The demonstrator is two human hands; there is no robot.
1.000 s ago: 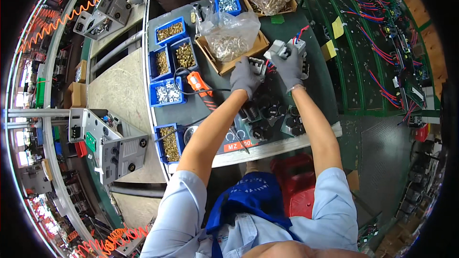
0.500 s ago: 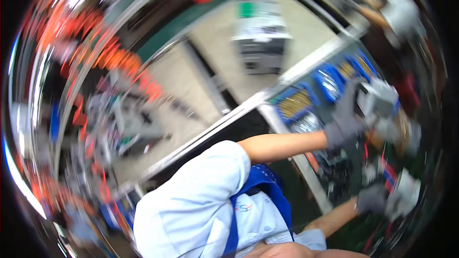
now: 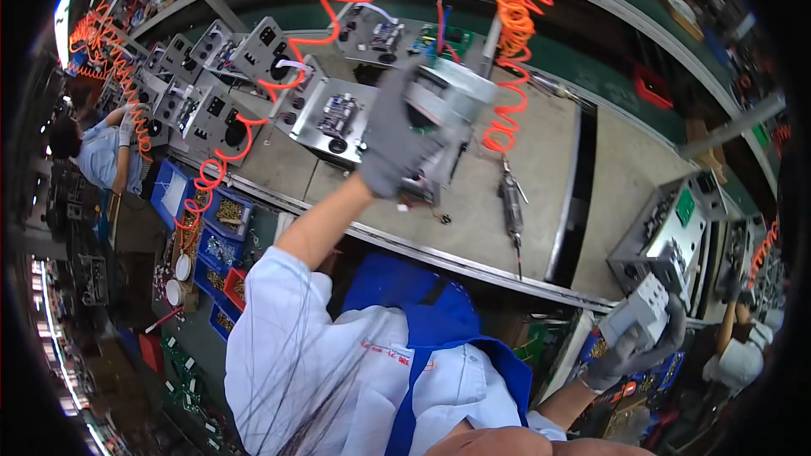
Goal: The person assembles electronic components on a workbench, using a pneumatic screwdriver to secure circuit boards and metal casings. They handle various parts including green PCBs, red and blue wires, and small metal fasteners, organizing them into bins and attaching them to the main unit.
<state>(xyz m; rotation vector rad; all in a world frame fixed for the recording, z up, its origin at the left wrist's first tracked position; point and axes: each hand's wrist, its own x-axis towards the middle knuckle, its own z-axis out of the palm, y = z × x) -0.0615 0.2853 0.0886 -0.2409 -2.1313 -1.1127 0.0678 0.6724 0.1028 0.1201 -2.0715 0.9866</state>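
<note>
My left hand (image 3: 395,139), in a grey glove, is closed round a pale grey block-shaped part (image 3: 460,93), blurred by motion. It is above the workbench, in front of an open metal chassis (image 3: 317,122) with a circuit board and a round black fitting. At the lower right, past the bench's front edge, my right hand (image 3: 629,359), also gloved, grips a similar light grey boxy part (image 3: 646,304) with a notched side. Behind it on the bench stands another open metal chassis (image 3: 667,232) with a green board.
A power screwdriver (image 3: 512,207) lies on the bench below an orange coiled hose (image 3: 507,114). Blue bins (image 3: 228,211) of small hardware stand at the left. More chassis (image 3: 203,122) line the bench. Other people work at far left (image 3: 106,156) and far right (image 3: 743,355).
My view has turned from the bins on the right to the workbench. My left hand has carried its grey part over the bench; my right hand still holds its part.
</note>
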